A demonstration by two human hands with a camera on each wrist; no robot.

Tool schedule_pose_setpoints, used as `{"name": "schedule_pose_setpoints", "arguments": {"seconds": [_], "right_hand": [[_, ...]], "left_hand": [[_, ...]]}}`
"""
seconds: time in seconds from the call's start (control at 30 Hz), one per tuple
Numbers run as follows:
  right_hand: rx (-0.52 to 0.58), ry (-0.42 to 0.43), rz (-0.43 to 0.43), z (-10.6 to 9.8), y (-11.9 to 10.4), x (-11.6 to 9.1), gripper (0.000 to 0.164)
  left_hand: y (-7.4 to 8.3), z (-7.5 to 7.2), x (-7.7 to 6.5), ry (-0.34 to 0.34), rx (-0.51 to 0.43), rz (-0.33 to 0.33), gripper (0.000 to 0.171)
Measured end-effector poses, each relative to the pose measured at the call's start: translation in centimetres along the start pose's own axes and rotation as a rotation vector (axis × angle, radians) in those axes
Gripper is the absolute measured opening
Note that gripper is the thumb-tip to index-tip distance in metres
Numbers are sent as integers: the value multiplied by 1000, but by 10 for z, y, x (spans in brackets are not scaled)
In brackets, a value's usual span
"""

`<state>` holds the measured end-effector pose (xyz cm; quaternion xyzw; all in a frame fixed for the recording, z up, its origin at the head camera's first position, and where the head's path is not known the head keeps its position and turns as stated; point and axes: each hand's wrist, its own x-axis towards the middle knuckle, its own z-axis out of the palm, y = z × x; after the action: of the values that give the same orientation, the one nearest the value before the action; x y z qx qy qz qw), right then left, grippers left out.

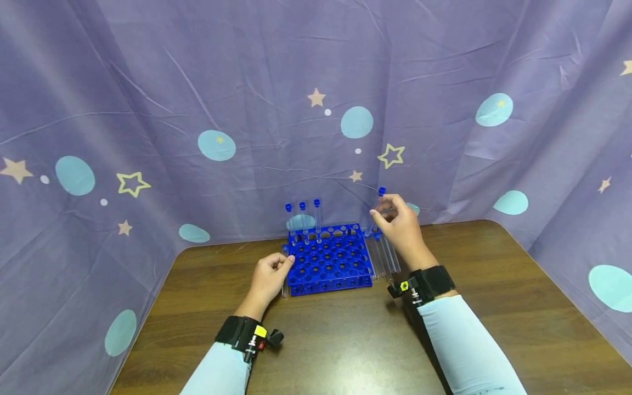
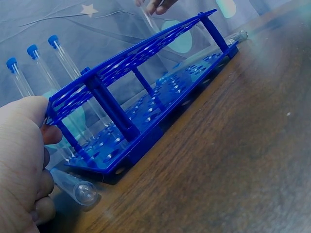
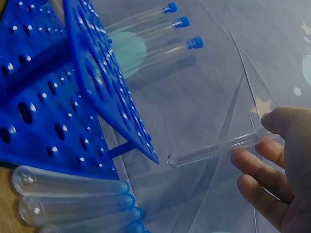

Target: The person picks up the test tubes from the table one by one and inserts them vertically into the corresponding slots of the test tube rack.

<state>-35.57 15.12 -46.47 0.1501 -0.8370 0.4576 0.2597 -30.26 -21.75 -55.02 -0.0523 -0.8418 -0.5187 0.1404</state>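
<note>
A blue test tube rack stands on the table, with three blue-capped test tubes upright in its back row. My left hand grips the rack's left end, thumb on the edge of the upper plate and fingers curled beneath. Between thumb and fingertips my right hand pinches a clear test tube with a blue cap near its top. That tube tilts beyond the rack's back right corner, and its rounded bottom is outside the holes.
Several capped test tubes lie side by side along the rack's right side. Another test tube lies at the left end, partly behind my left hand. A purple patterned curtain hangs right behind the wooden table.
</note>
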Motion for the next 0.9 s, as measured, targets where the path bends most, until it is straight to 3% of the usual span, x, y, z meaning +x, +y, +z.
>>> {"name": "schedule_pose_setpoints", "arguments": {"seconds": [0.57,0.9], "right_hand": [[98,-57,-37,20,-18,0,40],[40,-125,-37,36,-43,24,38]], "left_hand": [[4,2,0,6,-13,-2,36],[4,0,-2,5,-13,-21,37]]}}
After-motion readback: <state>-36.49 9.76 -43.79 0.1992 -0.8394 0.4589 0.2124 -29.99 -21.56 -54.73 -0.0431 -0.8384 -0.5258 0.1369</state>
